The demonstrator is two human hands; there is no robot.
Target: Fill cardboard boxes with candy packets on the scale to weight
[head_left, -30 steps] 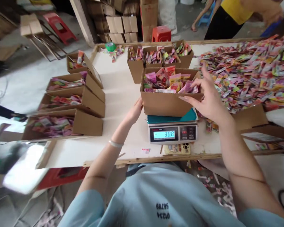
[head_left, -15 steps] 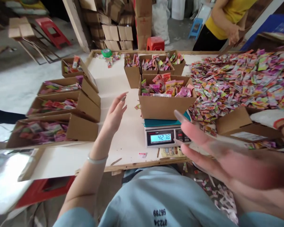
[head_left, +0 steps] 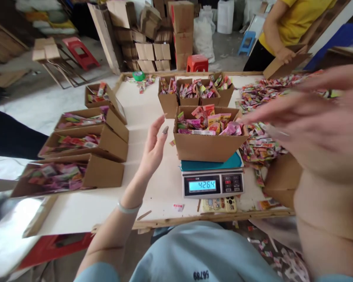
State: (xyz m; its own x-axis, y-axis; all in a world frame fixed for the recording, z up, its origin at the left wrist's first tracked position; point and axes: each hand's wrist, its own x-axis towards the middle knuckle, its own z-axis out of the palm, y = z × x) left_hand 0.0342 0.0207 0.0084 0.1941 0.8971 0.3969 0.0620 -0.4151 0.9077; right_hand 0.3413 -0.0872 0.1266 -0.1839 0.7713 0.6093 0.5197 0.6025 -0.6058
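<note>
Head view: carton (head_left: 210, 148) of wrapped packets (head_left: 214, 126) rests on scale (head_left: 217, 176). Left hand (head_left: 153, 152) left of carton, fingers half-spread, gripping nothing. Right hand (head_left: 320, 127) raised at right, blurred, fingers extended; contents cannot be told.

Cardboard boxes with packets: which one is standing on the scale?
The box between left hand and right hand, resting on the scale's teal top. The other filled boxes stand off it, behind or to the left.

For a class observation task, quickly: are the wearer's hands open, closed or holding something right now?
Left hand: open, holding nothing, apart from the packet-filled box.
Right hand: open but blurred; whether it touches the box cannot be told.
</note>
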